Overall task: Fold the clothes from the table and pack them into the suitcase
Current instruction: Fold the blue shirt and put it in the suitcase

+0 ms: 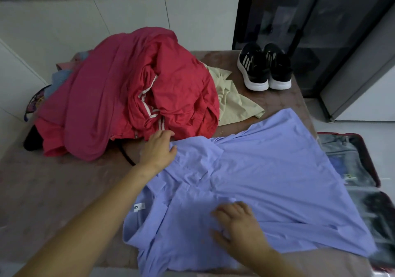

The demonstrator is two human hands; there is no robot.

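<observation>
Smoothing the blue shirt (267, 169) on the bench (53, 191), we press it with the spread fingers (226, 208) of our right hand (241, 225); our left hand (158, 150) pinches its far edge and should pull gently.

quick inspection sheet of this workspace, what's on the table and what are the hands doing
surface: brown table, largely covered by clothes
job's things: blue shirt spread flat, wrinkled; red garments heaped unfolded; beige garment partly under the heap; suitcase open at the table's right, denim already inside
clutter: pair of black sneakers on the far right of the table
grippers: left hand pinches the shirt's far edge; right hand rests flat on the shirt, fingers spread
cables: black cord or strap emerging from under the heap, cannot tell which
surroundings: white cabinets behind, dark glass cabinet at right
</observation>
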